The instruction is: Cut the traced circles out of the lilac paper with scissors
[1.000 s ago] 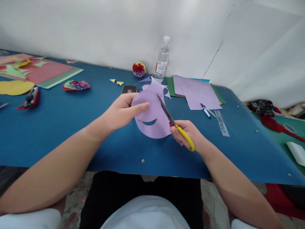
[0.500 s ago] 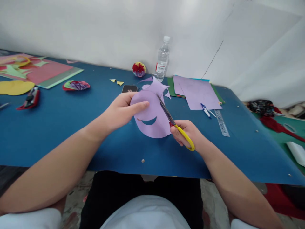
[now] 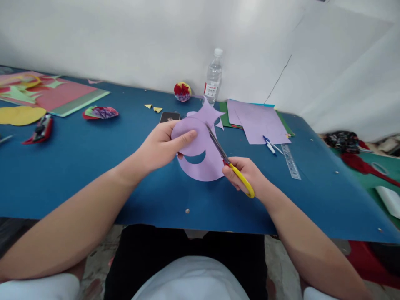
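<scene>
My left hand (image 3: 161, 146) pinches a lilac paper sheet (image 3: 200, 143) held up over the blue table (image 3: 93, 166), thumb on its round part. The sheet has a curved slit cut in it and pointed flaps at its top. My right hand (image 3: 243, 175) grips yellow-handled scissors (image 3: 229, 162), fingers through the loops. The blades reach up and left into the paper's right side.
Behind the paper lie a dark phone (image 3: 169, 117), a water bottle (image 3: 213, 78) and a red-yellow paper ball (image 3: 182, 91). Lilac and green sheets (image 3: 256, 121), pens (image 3: 270, 146) and a clear ruler (image 3: 290, 160) lie right. Paper scraps and a cutting mat (image 3: 53, 93) are far left.
The paper has turned slightly in my left hand, its top flaps shifting up and right. The scissors stay in the cut, almost unmoved.
</scene>
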Demonstrator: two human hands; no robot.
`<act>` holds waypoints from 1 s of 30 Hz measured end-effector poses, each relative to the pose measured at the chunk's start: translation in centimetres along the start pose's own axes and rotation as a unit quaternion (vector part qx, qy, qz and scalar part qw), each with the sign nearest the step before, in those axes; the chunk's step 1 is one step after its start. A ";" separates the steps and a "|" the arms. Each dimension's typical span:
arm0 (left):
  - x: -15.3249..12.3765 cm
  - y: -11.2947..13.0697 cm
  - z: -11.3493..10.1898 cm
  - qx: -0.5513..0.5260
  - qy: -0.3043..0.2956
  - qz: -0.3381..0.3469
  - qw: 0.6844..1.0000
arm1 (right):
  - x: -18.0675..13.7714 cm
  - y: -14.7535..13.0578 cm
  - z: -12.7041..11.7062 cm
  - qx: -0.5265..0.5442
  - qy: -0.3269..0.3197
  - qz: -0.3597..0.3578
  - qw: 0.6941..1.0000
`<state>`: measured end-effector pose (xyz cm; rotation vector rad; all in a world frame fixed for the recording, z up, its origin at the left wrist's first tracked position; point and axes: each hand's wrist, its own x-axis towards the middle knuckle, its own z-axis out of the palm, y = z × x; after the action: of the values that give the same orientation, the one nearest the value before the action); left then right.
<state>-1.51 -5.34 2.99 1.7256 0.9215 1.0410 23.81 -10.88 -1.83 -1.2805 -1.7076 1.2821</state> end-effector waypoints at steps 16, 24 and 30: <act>-0.6 0.0 0.3 0.011 -0.043 -0.022 0.999 | -0.2 -0.2 -0.3 -0.019 -0.057 -0.025 0.998; -0.8 -0.1 0.7 0.008 -0.058 -0.037 0.998 | -0.1 0.1 -0.4 -0.016 -0.063 -0.034 0.997; -1.0 0.0 1.1 -0.007 -0.058 -0.046 0.997 | 0.0 0.2 -0.3 -0.017 -0.058 -0.038 0.997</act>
<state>-0.90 -6.57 2.47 1.6963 0.9087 0.8764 24.11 -10.82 -1.90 -1.1677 -1.8474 1.3099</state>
